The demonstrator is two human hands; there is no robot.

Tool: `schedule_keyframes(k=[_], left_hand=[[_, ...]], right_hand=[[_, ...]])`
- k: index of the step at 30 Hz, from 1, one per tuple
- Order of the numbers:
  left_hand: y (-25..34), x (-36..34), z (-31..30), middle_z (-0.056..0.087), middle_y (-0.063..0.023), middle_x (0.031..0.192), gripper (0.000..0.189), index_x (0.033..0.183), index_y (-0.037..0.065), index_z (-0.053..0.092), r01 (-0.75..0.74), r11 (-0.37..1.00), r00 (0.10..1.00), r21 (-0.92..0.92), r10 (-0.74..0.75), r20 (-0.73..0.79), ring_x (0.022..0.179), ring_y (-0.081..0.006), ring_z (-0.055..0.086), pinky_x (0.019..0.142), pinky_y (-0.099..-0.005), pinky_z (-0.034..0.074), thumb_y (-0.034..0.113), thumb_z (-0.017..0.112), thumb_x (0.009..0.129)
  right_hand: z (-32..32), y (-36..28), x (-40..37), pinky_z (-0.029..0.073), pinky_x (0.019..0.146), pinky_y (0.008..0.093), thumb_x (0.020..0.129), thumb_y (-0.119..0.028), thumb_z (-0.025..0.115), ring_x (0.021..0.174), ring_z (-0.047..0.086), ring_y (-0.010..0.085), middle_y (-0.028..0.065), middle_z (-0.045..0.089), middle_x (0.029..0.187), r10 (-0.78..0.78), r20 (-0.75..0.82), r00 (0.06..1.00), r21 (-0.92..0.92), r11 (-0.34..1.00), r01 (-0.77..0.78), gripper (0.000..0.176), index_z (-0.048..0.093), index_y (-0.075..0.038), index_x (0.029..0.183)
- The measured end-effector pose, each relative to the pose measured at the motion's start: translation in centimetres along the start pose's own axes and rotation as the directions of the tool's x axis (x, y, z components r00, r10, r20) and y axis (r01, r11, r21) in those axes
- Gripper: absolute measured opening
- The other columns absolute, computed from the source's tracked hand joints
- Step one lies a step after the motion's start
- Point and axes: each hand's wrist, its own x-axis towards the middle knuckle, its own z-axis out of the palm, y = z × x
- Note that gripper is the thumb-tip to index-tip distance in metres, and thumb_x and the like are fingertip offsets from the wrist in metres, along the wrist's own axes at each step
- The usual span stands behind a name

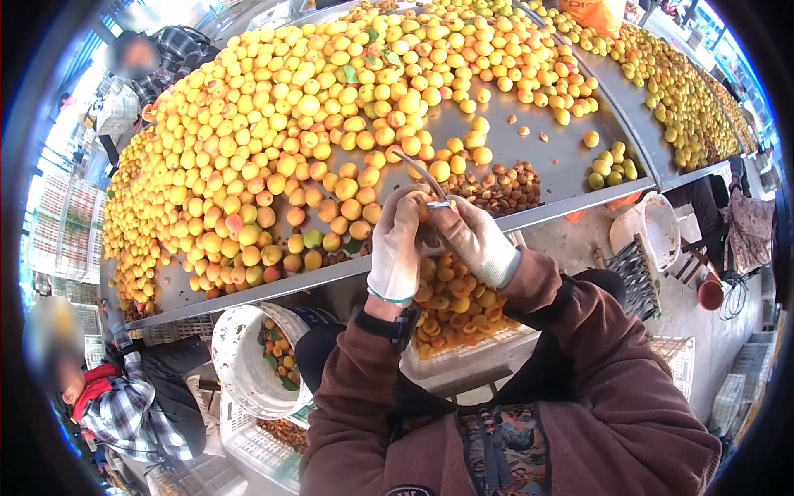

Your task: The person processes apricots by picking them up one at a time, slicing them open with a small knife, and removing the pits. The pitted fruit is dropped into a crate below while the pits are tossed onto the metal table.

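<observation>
The left hand [395, 248] and the right hand [475, 240], both in white fabric gloves, are pressed together just in front of the edge of the long grey metal sorting table [546, 157]. The left fingers curl around a small orange apricot [423, 213], which is mostly hidden. The right fingers pinch the base of a thin curved grey metal blade [418, 172], which rises from between the 2 hands over the table.

A large heap of yellow-orange apricots [273, 140] covers most of the table. A pile of brown apricot pits [500, 190] lies just beyond the hands. A white plastic crate of halved apricots [455, 310] sits directly below the hands. A white plastic bucket [240, 355] stands to its left. A person in a plaid shirt [132, 413] sits at the lower left.
</observation>
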Motion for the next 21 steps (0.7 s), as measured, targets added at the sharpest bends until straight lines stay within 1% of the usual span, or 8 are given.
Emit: schedule_keyframes(k=[1,8,11,14,16,19,20,21], left_hand=[[-0.2,0.0,-0.1,0.059,-0.0025,0.094,0.027,0.105,0.003,0.059,-0.050,0.985,0.998,0.163,0.057,-0.036,0.083,-0.0094,0.055,0.073,-0.0257,0.047,0.027,0.046,0.102],[-1.2,0.6,0.5,0.060,-0.0016,0.092,0.026,0.104,0.001,0.060,-0.144,0.976,0.963,0.162,0.176,-0.204,0.081,-0.0097,0.054,0.075,-0.0254,0.046,0.025,0.052,0.099],[-1.2,0.4,0.2,0.062,-0.0028,0.093,0.023,0.104,0.000,0.060,-0.179,0.930,0.952,0.321,0.246,-0.184,0.080,-0.0104,0.055,0.074,-0.0259,0.047,0.021,0.052,0.099],[-1.1,0.2,-0.2,0.061,-0.0028,0.096,0.018,0.110,0.001,0.058,-0.191,0.843,0.954,0.503,0.279,-0.106,0.085,-0.0094,0.055,0.077,-0.0250,0.048,0.015,0.056,0.099],[-1.8,0.4,-0.6,0.062,-0.0032,0.095,0.019,0.110,0.001,0.057,-0.242,0.791,0.935,0.562,0.346,-0.083,0.084,-0.0103,0.057,0.076,-0.0262,0.049,0.015,0.058,0.098],[-2.0,0.7,-0.4,0.062,-0.0042,0.092,0.020,0.105,0.000,0.060,-0.324,0.659,0.865,0.679,0.497,-0.070,0.080,-0.0104,0.056,0.073,-0.0243,0.047,0.016,0.050,0.100],[-1.7,0.7,-0.2,0.062,-0.0042,0.092,0.020,0.105,0.000,0.060,-0.327,0.655,0.868,0.681,0.494,-0.059,0.080,-0.0104,0.056,0.073,-0.0243,0.047,0.016,0.050,0.100],[-0.7,0.8,0.1,0.061,-0.0031,0.089,0.021,0.106,0.000,0.059,-0.197,0.866,0.921,0.460,0.324,-0.214,0.079,-0.0135,0.057,0.074,-0.0266,0.048,0.019,0.053,0.099]], right_hand=[[0.6,-0.6,-0.3,0.043,0.070,0.0228,0.102,-0.039,0.049,0.082,0.046,0.0060,-0.0031,0.052,0.086,0.015,-0.054,0.998,-0.020,1.000,-0.016,0.036,0.055,-0.003,0.106],[2.5,1.9,0.2,0.045,0.076,0.0245,0.102,-0.036,0.050,0.087,0.047,0.0076,-0.0004,0.055,0.090,0.036,-0.176,0.984,0.026,0.999,-0.031,0.038,0.054,0.001,0.110],[2.2,2.5,0.1,0.046,0.075,0.0278,0.102,-0.036,0.049,0.084,0.049,0.0096,0.0028,0.057,0.089,0.103,-0.174,0.979,0.069,0.993,-0.092,0.037,0.054,0.000,0.109],[1.5,2.1,-0.2,0.049,0.071,0.0351,0.100,-0.029,0.053,0.077,0.060,0.0206,0.0131,0.061,0.082,-0.002,-0.215,0.977,-0.216,0.975,-0.046,0.028,0.053,-0.001,0.104],[0.7,1.5,0.0,0.050,0.065,0.0441,0.095,-0.021,0.055,0.076,0.064,0.0379,0.0228,0.061,0.077,-0.060,-0.183,0.981,-0.510,0.859,-0.042,0.019,0.050,-0.003,0.098],[0.2,0.2,0.1,0.049,0.063,0.0490,0.091,-0.016,0.056,0.078,0.062,0.0442,0.0237,0.062,0.076,-0.011,-0.181,0.983,-0.688,0.716,-0.118,0.017,0.047,-0.004,0.097],[-0.4,1.6,0.5,0.049,0.063,0.0493,0.092,-0.018,0.055,0.076,0.063,0.0432,0.0227,0.062,0.076,-0.018,-0.178,0.984,-0.715,0.689,-0.117,0.017,0.048,-0.004,0.098],[-0.7,2.4,0.7,0.049,0.063,0.0493,0.092,-0.018,0.055,0.076,0.063,0.0432,0.0227,0.062,0.076,-0.024,-0.190,0.982,-0.710,0.694,-0.120,0.017,0.048,-0.004,0.098]])
